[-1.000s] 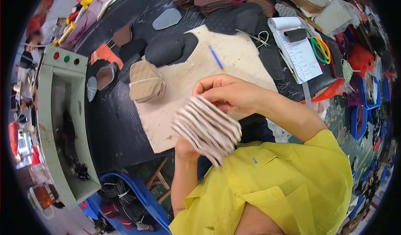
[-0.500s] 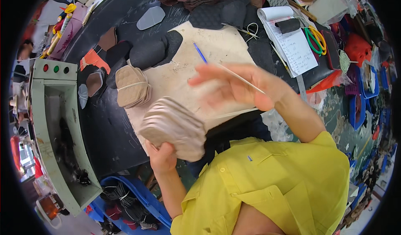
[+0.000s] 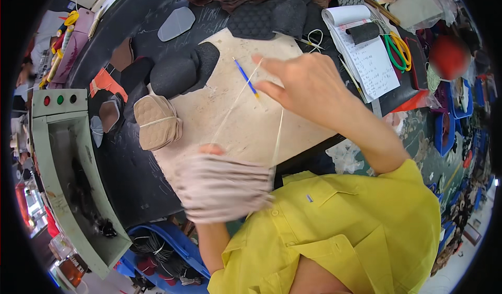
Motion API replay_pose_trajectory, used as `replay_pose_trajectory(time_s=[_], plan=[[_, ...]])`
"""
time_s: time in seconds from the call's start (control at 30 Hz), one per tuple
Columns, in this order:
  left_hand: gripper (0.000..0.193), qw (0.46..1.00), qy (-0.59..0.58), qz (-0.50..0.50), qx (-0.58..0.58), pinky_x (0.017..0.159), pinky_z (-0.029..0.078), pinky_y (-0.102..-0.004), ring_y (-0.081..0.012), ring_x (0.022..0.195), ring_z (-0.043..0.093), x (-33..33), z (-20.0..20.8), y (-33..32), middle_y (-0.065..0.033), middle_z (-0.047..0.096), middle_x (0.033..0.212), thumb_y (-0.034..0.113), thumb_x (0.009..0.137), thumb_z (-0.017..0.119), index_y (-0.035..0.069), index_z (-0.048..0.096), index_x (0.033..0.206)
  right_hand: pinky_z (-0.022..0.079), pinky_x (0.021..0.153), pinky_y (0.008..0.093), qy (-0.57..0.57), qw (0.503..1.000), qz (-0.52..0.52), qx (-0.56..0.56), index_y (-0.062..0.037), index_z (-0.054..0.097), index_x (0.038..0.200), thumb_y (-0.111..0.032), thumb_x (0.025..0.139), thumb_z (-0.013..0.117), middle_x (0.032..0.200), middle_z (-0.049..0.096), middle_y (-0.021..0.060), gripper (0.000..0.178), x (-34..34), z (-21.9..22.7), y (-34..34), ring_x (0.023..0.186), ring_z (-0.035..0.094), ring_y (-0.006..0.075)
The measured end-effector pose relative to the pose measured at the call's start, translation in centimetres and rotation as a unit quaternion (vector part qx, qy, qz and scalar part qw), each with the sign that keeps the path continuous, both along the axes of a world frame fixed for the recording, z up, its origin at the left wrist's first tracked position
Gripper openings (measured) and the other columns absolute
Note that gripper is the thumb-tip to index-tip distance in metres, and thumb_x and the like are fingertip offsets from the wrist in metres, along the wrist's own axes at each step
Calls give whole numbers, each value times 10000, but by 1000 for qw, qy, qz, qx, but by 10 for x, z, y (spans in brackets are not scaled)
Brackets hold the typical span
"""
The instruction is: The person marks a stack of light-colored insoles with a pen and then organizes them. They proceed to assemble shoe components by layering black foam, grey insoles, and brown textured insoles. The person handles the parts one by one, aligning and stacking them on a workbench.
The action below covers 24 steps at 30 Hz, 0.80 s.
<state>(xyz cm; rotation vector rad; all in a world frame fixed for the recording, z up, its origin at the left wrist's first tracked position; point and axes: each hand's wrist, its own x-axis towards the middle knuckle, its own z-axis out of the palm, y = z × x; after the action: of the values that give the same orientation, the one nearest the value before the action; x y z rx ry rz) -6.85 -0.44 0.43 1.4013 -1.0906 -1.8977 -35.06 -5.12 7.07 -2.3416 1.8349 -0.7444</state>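
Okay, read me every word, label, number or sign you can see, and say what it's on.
Notepad: handwritten lines, too small to read reliably.
Black tabletop: pale scrawled marks, too faint to read.
Amber container, lower left: printed lettering, which I won't copy.

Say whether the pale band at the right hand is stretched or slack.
Stretched: the pale band runs straight, in two lines, from the right hand toward the blurred stack of pieces in the left hand.
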Motion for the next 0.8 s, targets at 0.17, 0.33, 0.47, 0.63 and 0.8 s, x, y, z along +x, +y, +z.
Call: replay_pose_trajectory(time_s=[0.17, 0.33, 0.47, 0.63, 0.8], plan=[[314, 789, 606, 35, 97, 598, 416, -338, -198, 708, 534, -66, 32, 11, -163, 396, 1480, 465, 941, 478, 255, 667, 1078, 498, 878, 378, -786, 526, 88, 312, 8, 516, 1307, -518, 830, 674, 1078, 645, 143, 728, 31, -36, -10, 1037, 625, 240], [618, 857, 484, 177, 3, 821, 484, -344, -253, 1028, 576, -28, 13, 13, -169, 486, 1322, 298, 849, 621, 123, 411, 1403, 326, 1099, 368, -757, 441, 272, 398, 8, 358, 1432, -702, 610, 750, 1396, 451, 143, 1155, 57, -43, 18, 1292, 453, 234], [695, 990, 76, 37, -109, 894, 487, -348, -216, 1082, 586, -26, 51, 6, -128, 550, 1218, 103, 703, 758, 22, 438, 1314, 375, 1053, 402, -362, 804, 393, 263, -19, 469, 1329, -603, 467, 837, 1301, 520, 132, 1105, 50, 18, -8, 1221, 508, 257], [445, 962, -47, 12, -267, 837, 509, -332, -177, 938, 632, 9, 66, -30, -94, 632, 1071, 118, 733, 759, -10, 586, 1123, 483, 885, 363, -150, 846, 508, -61, -32, 673, 973, -295, 721, 800, 951, 668, 76, 386, 98, 43, -17, 965, 637, 252], [466, 953, -112, 125, -254, 870, 508, -310, -183, 987, 646, 65, 80, -91, -101, 676, 1080, 156, 785, 731, -21, 598, 1195, 500, 730, 289, -401, 896, 142, 125, -3, 677, 979, -192, 926, 603, 904, 680, 59, 209, 113, 28, -70, 839, 640, 138]])
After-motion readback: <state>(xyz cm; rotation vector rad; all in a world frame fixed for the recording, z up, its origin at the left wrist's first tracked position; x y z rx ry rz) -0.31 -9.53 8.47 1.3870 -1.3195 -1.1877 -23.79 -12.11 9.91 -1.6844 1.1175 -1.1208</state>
